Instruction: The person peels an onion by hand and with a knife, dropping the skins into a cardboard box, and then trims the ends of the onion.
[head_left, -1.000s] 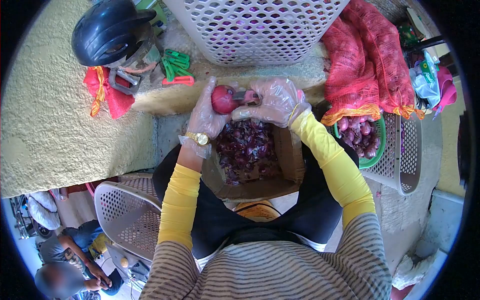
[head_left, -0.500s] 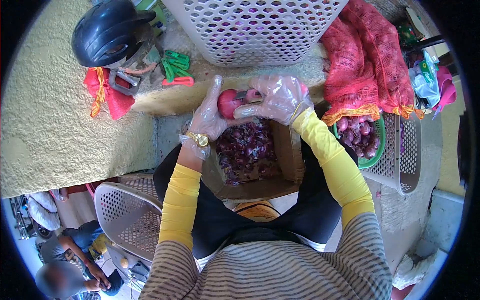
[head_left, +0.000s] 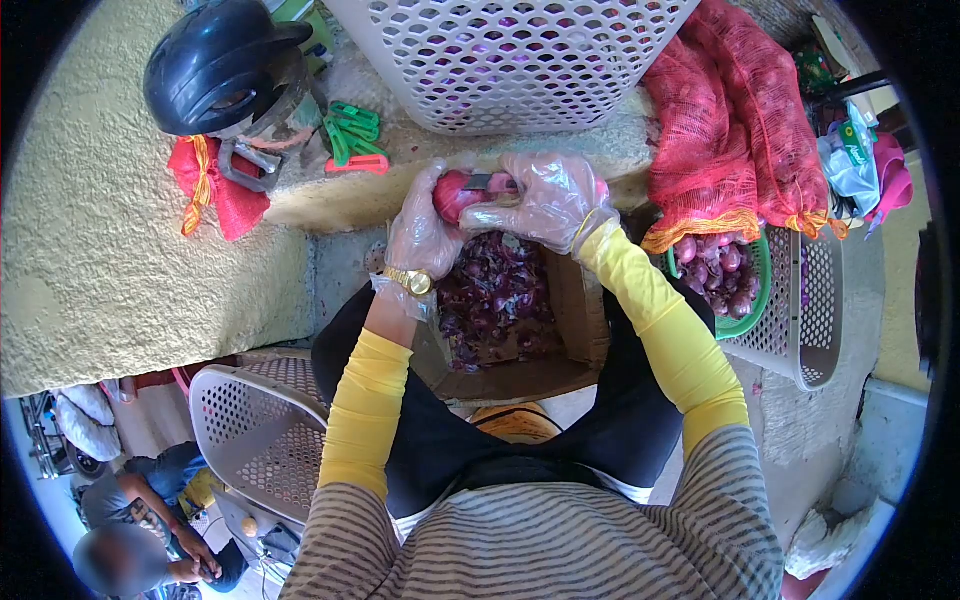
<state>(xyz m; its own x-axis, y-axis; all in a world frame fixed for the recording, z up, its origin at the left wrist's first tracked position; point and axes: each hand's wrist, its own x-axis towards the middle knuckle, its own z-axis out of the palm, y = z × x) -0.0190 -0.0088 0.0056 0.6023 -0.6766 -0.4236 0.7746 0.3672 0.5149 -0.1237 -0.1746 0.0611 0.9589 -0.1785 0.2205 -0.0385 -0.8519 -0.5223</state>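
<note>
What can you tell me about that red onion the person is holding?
The red onion is round, with smooth, shiny reddish-pink skin. The left hand, in a clear plastic glove, cups it from below and the side. The gloved right hand presses a small knife blade against its top. It sits in the air above a cardboard box full of purple onion peels. Fingers hide part of it.

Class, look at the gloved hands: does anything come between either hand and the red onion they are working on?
Only the thin clear gloves. The left hand cups the red onion directly, and the right hand presses a small knife against its top.
</note>
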